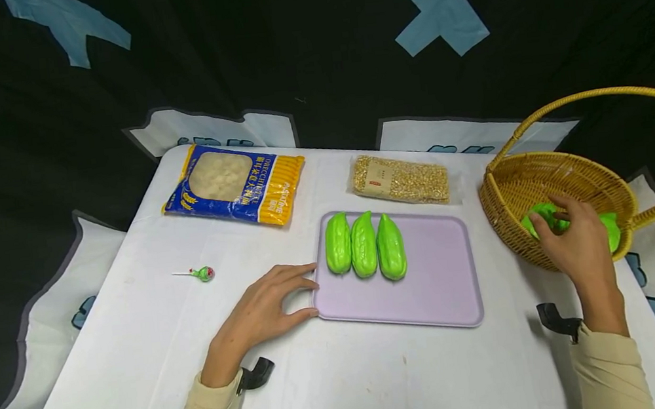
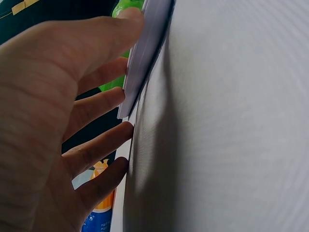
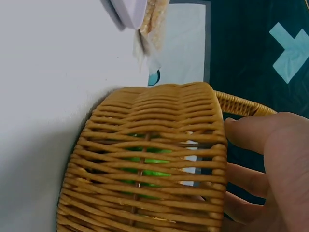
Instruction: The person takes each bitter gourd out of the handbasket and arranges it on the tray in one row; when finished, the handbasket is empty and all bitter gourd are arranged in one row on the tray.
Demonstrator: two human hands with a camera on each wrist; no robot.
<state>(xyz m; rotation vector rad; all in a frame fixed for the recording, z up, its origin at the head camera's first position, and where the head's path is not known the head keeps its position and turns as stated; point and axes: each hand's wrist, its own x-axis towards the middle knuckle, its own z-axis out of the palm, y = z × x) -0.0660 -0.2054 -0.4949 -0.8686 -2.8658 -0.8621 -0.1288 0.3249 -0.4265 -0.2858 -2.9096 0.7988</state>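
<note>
1. In the middle of the frame, three green vegetables (image 1: pixel 364 245) lie side by side on the left part of the purple tray (image 1: pixel 441 279), their pointed ends toward the top. They seem set in a row for tidiness, with bare tray to their right.
2. The left hand (image 1: pixel 266 306) is at the tray's left edge. Its grip is spread wide, thumb well apart from the fingers; thumb tip and nearer fingertips touch the rim without closing round it, probably to steady the tray.
3. At the right of the frame, the right hand (image 1: pixel 580 246) reaches down into the wicker basket (image 1: pixel 567 171), among more green vegetables (image 1: pixel 611 230). Its grip is bent, with thumb and forefinger about one of them; whether they are clamped on it I cannot tell, as the hand and basket wall hide the contact.
4. Toward the upper part of the white surface (image 1: pixel 380 384) lie a pasta bag (image 1: pixel 224 178) and a grain bag (image 1: pixel 420 181); a lollipop (image 1: pixel 204 273) lies left of centre. All three are apart from the hands.
</note>
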